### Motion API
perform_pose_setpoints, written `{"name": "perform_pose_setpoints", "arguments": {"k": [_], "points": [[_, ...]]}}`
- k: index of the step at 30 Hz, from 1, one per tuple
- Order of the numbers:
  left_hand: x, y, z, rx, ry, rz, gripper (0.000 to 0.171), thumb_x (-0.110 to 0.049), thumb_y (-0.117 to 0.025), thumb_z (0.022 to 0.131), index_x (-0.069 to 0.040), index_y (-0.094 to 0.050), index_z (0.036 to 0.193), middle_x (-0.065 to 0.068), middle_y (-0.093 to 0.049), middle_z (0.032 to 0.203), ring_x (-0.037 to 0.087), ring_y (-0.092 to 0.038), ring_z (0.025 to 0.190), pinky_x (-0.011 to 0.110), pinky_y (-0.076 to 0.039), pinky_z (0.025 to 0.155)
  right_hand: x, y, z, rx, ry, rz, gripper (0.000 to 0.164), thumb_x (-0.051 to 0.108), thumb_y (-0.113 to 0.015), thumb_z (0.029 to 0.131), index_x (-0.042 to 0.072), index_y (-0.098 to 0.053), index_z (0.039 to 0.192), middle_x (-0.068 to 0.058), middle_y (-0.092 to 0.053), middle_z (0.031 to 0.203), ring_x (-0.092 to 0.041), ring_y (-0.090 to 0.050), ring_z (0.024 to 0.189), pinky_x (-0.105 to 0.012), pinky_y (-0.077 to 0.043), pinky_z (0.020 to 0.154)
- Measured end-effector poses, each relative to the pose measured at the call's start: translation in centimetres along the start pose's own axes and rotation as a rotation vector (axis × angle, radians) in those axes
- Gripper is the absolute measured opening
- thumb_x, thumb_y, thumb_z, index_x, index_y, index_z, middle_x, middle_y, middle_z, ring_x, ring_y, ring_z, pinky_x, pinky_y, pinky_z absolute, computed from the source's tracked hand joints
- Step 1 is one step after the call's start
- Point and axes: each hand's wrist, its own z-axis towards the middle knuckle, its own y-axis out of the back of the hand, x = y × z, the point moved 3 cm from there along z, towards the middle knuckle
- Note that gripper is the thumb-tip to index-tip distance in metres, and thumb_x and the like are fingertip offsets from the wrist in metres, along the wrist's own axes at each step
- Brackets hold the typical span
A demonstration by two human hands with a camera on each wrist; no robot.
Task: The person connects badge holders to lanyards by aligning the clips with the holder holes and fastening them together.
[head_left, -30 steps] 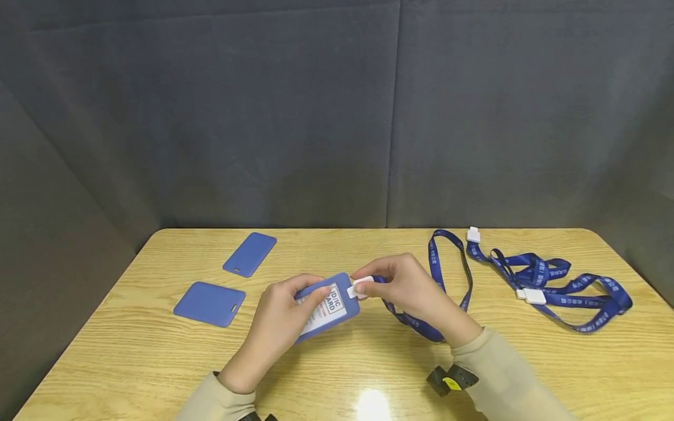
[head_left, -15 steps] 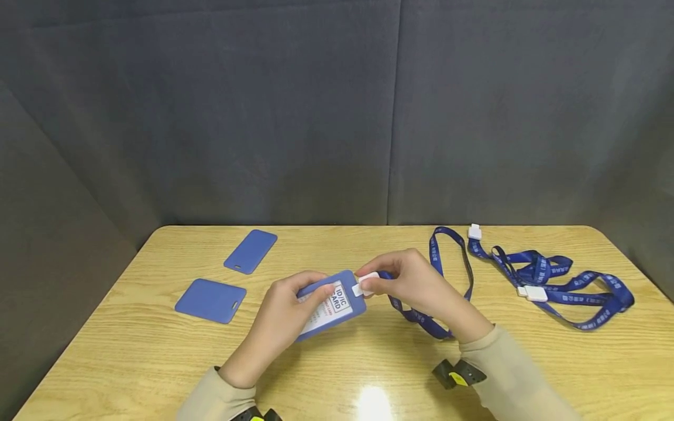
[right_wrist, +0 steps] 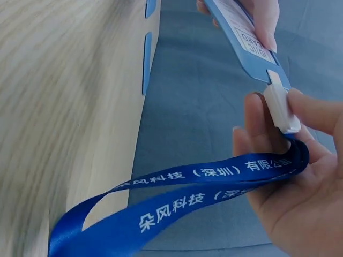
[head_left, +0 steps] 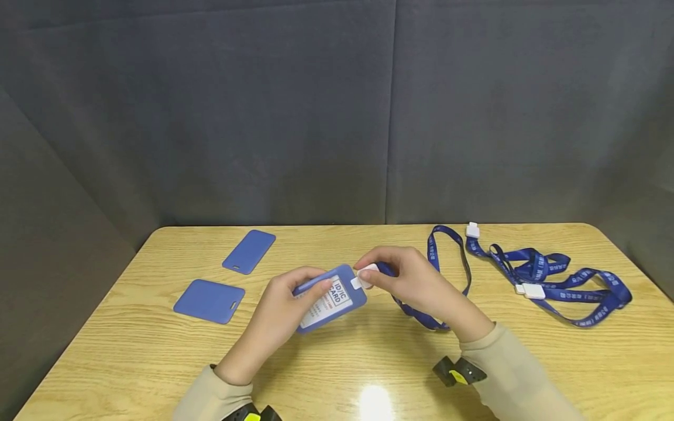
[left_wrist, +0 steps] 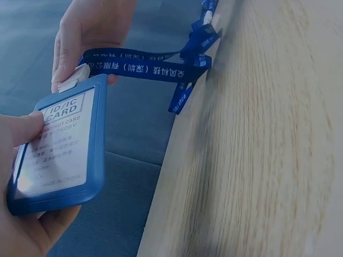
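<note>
My left hand (head_left: 286, 301) grips a blue badge holder (head_left: 343, 273) between thumb and fingers, above the table. A white card printed "ID/IC CARD" shows in the holder (left_wrist: 59, 142) in the left wrist view. My right hand (head_left: 408, 278) pinches the white plastic clip (right_wrist: 280, 108) of a lanyard between thumb and fingers. The clip's narrow tab meets the slotted end of the holder; whether it is fastened I cannot tell. From the clip the blue lanyard strap (right_wrist: 214, 174), with white lettering, runs across my right palm and loops down onto the table.
Two more blue badge holders, one upper (head_left: 250, 251) and one lower (head_left: 209, 301), lie flat at the left of the wooden table (head_left: 158, 362). Tangled blue lanyards (head_left: 574, 295) with white clips (head_left: 533, 291) lie at the right. A dark cloth (head_left: 295, 117) hangs behind the table.
Both hands, with the badge holder and clip between them, have shifted only slightly, a little up in the view. The holds are the same. Part of the lanyard loop has risen slightly.
</note>
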Motion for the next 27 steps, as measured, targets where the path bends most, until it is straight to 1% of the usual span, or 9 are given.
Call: {"name": "perform_pose_setpoints", "arguments": {"k": [2,6,13,16,20,24,27], "points": [[0.1,0.0,0.0,0.006,0.009,-0.016,0.020,-0.035,-0.066,0.086,-0.022,-0.069,0.101,-0.003,-0.067,0.089,0.015,-0.061,0.069,0.029,-0.051,0.060,0.0,0.3,-0.1,-0.014,0.011,-0.022,0.015,0.023,-0.062,0.090,0.017,-0.068,0.103,0.004,-0.065,0.099,-0.014,-0.059,0.079,-0.030,-0.050,0.069],[0.3,0.1,0.2,0.010,0.031,-0.046,0.021,-0.032,-0.066,0.086,-0.018,-0.069,0.102,0.001,-0.066,0.087,0.016,-0.061,0.068,0.029,-0.051,0.057,-0.2,1.0,-0.1,-0.046,0.003,-0.019,0.021,0.028,-0.060,0.091,0.015,-0.067,0.106,0.005,-0.065,0.103,-0.011,-0.062,0.089,-0.032,-0.051,0.076],[0.4,0.6,0.3,-0.004,0.051,-0.110,0.027,-0.031,-0.065,0.087,-0.011,-0.068,0.105,0.008,-0.065,0.086,0.018,-0.060,0.065,0.027,-0.049,0.054,-0.7,2.0,-0.2,-0.095,-0.020,-0.051,0.019,0.028,-0.059,0.092,0.017,-0.067,0.105,0.005,-0.066,0.101,-0.012,-0.063,0.090,-0.038,-0.050,0.079],[0.5,0.8,0.3,-0.018,0.063,-0.126,0.026,-0.029,-0.065,0.088,-0.010,-0.068,0.105,0.008,-0.066,0.086,0.018,-0.060,0.065,0.026,-0.049,0.054,-0.8,2.2,-0.2,-0.109,-0.025,-0.073,0.022,0.033,-0.059,0.092,0.018,-0.067,0.106,0.005,-0.066,0.103,-0.013,-0.063,0.093,-0.040,-0.049,0.083],[0.8,1.0,0.5,-0.057,0.090,-0.139,0.021,-0.025,-0.065,0.088,-0.009,-0.069,0.102,0.008,-0.065,0.084,0.016,-0.059,0.063,0.025,-0.048,0.054,-1.1,2.6,-0.3,-0.125,-0.023,-0.108,0.025,0.036,-0.057,0.092,0.018,-0.066,0.109,0.005,-0.065,0.107,-0.015,-0.061,0.098,-0.042,-0.047,0.086],[0.9,1.2,0.7,-0.092,0.105,-0.172,0.021,-0.020,-0.065,0.088,-0.005,-0.068,0.102,0.007,-0.065,0.081,0.012,-0.057,0.060,0.024,-0.047,0.053,-1.5,3.2,-0.4,-0.141,-0.014,-0.139,0.027,0.035,-0.056,0.093,0.017,-0.065,0.111,0.004,-0.064,0.109,-0.016,-0.061,0.098,-0.041,-0.048,0.085],[0.9,1.2,0.8,-0.108,0.115,-0.200,0.023,-0.019,-0.065,0.087,-0.002,-0.068,0.104,0.006,-0.065,0.082,0.010,-0.055,0.060,0.023,-0.046,0.054,-1.5,3.6,-0.5,-0.149,-0.014,-0.148,0.027,0.035,-0.055,0.093,0.017,-0.065,0.111,0.004,-0.065,0.109,-0.015,-0.061,0.096,-0.040,-0.049,0.083]]}}
